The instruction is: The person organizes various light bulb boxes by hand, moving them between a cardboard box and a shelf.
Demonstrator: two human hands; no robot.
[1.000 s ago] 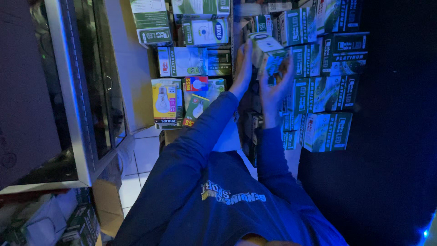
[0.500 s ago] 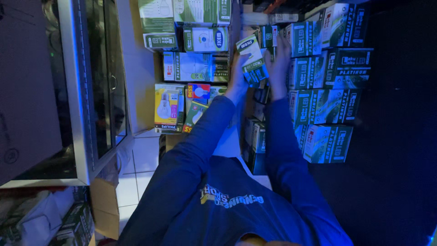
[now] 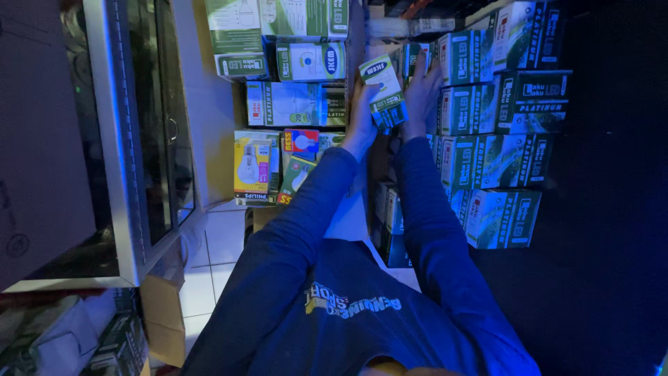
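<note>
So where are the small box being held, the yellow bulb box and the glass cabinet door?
small box [image 3: 383, 90], head view, its front face.
yellow bulb box [image 3: 252, 167], head view, its front.
glass cabinet door [image 3: 149, 139], head view, the pane.

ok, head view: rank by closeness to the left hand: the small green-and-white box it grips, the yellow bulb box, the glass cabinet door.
1. small green-and-white box: in the left hand, touching it.
2. yellow bulb box: lower on the stack, on that hand's side.
3. glass cabinet door: farthest, at the frame's left edge.
</note>
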